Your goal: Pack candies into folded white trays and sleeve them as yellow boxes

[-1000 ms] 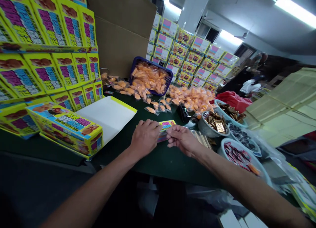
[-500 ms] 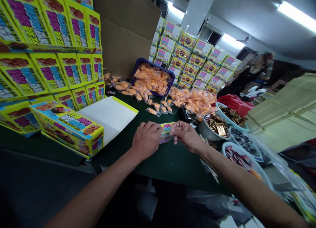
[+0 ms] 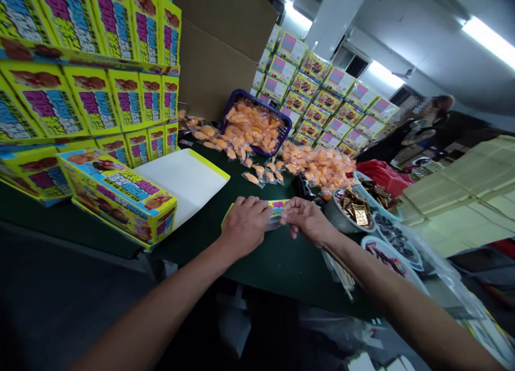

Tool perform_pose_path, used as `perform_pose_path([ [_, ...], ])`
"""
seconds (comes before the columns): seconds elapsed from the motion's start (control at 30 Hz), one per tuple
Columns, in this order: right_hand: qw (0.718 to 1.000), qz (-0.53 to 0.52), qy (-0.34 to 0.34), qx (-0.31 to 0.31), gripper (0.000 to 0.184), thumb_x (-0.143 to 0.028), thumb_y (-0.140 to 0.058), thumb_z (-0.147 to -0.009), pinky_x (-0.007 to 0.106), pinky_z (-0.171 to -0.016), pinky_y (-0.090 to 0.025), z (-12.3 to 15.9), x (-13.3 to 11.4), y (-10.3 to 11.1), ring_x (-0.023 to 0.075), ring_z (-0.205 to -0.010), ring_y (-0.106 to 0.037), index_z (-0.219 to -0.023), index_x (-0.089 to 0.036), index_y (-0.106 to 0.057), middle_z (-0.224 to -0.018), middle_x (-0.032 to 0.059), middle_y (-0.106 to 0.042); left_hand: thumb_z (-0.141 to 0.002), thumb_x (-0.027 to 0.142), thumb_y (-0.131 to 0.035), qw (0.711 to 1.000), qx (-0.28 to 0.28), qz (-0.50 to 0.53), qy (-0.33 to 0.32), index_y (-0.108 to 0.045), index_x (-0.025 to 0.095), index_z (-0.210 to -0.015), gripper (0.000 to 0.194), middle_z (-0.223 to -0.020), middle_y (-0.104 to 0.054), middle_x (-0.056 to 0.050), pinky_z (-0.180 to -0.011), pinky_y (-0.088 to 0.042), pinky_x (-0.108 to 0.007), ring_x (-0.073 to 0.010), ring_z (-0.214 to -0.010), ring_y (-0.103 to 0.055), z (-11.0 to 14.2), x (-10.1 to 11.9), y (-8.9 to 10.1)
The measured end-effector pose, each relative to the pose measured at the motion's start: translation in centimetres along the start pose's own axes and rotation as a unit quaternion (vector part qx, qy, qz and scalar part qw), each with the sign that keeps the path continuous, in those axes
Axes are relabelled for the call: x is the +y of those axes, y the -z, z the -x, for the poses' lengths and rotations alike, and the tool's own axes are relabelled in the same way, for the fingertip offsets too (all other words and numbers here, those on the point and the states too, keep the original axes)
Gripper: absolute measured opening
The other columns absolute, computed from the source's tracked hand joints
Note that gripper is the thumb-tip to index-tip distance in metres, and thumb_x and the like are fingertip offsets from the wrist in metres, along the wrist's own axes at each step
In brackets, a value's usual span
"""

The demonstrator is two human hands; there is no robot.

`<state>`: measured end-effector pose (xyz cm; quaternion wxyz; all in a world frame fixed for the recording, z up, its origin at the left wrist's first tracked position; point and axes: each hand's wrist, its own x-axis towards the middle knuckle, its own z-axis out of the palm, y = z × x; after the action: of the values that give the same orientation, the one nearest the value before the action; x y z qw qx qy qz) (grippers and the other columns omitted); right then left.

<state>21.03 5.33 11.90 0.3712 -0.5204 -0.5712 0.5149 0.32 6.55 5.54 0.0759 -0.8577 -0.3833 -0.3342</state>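
Note:
A small yellow printed box (image 3: 277, 212) lies on the dark green table (image 3: 265, 269), partly hidden by my hands. My left hand (image 3: 247, 223) is over its left part, fingers bent and wrapped over the top. At the box's right end, my right hand (image 3: 304, 219) is closed in a pinch on its edge. Just beyond my hands lie several small orange pieces in clear wrappers (image 3: 259, 172). A bigger yellow display box (image 3: 120, 191) stands to the left, with a white open flap (image 3: 189, 180) behind it.
Yellow boxes (image 3: 92, 100) rise in stacked rows at left. A purple basket (image 3: 286, 125) of orange pieces leans at the back beside a heap of more (image 3: 322, 164). To the right stand a grey bowl (image 3: 341, 221) with gold packets, light-blue tubs (image 3: 414, 280) and wooden sticks (image 3: 344, 277).
The view has shifted, so most things sit slightly further right and the left stacks higher. Both hands stay at the small box; more of its left end shows now.

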Motion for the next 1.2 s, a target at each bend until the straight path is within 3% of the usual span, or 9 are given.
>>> perform_pose_path([
  [0.33, 0.999, -0.027, -0.037, -0.012, 0.041, -0.035, -0.096, -0.065, 0.020, -0.038, -0.045, 0.4, -0.6, 0.6, 0.0062, -0.042, -0.045, -0.087, -0.020, -0.064, -0.065, -0.0039, -0.069, -0.102, 0.021, -0.056, 1.000, -0.005, 0.006, -0.003, -0.073, 0.021, -0.118, 0.023, -0.120, -0.077, -0.009, -0.085, -0.039, -0.047, -0.0291, -0.113, -0.063, 0.1, 0.2, 0.3],
  [0.5, 0.993, -0.032, -0.110, -0.025, 0.040, -0.036, -0.096, -0.065, 0.017, -0.040, -0.042, 0.6, -0.4, 1.6, 0.0047, -0.044, -0.045, -0.089, -0.016, -0.071, -0.069, -0.0004, -0.072, -0.100, 0.020, -0.058, 1.000, -0.008, -0.004, -0.004, -0.073, 0.022, -0.117, 0.023, -0.120, -0.076, -0.009, -0.085, -0.039, -0.047, -0.0295, -0.114, -0.062, 0.2, 0.5, 0.4],
  [0.63, 0.989, -0.026, -0.143, -0.001, 0.040, -0.036, -0.100, -0.062, 0.015, -0.042, -0.041, 1.2, -0.1, 2.6, 0.0050, -0.052, -0.051, -0.085, -0.015, -0.075, -0.070, -0.0025, -0.067, -0.099, 0.016, -0.058, 1.000, -0.012, -0.008, -0.008, -0.072, 0.022, -0.118, 0.025, -0.121, -0.076, -0.009, -0.085, -0.039, -0.048, -0.0297, -0.115, -0.062, 0.3, 0.7, 0.5],
  [0.8, 0.990, -0.046, -0.133, 0.016, 0.043, -0.040, -0.102, -0.061, 0.017, -0.052, -0.051, 2.7, -0.2, 3.4, 0.0108, -0.072, -0.065, -0.087, -0.017, -0.077, -0.084, 0.0010, -0.072, -0.099, 0.019, -0.060, 1.000, -0.014, -0.010, -0.006, -0.072, 0.022, -0.118, 0.023, -0.122, -0.076, -0.009, -0.085, -0.039, -0.048, -0.0300, -0.115, -0.062, 0.1, 0.5, 0.3],
  [1.0, 0.990, -0.090, -0.104, 0.031, 0.034, -0.027, -0.096, -0.067, 0.020, -0.054, -0.051, 4.7, 0.3, 3.4, 0.0100, -0.061, -0.064, -0.093, -0.018, -0.076, -0.079, 0.0027, -0.077, -0.096, 0.024, -0.067, 1.000, -0.020, -0.011, 0.015, -0.073, 0.023, -0.115, 0.020, -0.121, -0.077, -0.006, -0.082, -0.040, -0.048, -0.0297, -0.106, -0.062, -0.4, 0.4, 0.4],
  [1.2, 0.987, -0.104, -0.104, 0.065, 0.021, -0.016, -0.081, -0.063, 0.019, -0.043, -0.043, 5.2, 1.7, 3.3, 0.0097, -0.047, -0.056, -0.082, -0.018, -0.074, -0.064, 0.0006, -0.072, -0.096, 0.020, -0.064, 1.000, -0.016, -0.015, 0.004, -0.072, 0.022, -0.118, 0.023, -0.123, -0.077, -0.006, -0.085, -0.041, -0.050, -0.0296, -0.112, -0.062, 0.2, 1.4, 0.5],
])
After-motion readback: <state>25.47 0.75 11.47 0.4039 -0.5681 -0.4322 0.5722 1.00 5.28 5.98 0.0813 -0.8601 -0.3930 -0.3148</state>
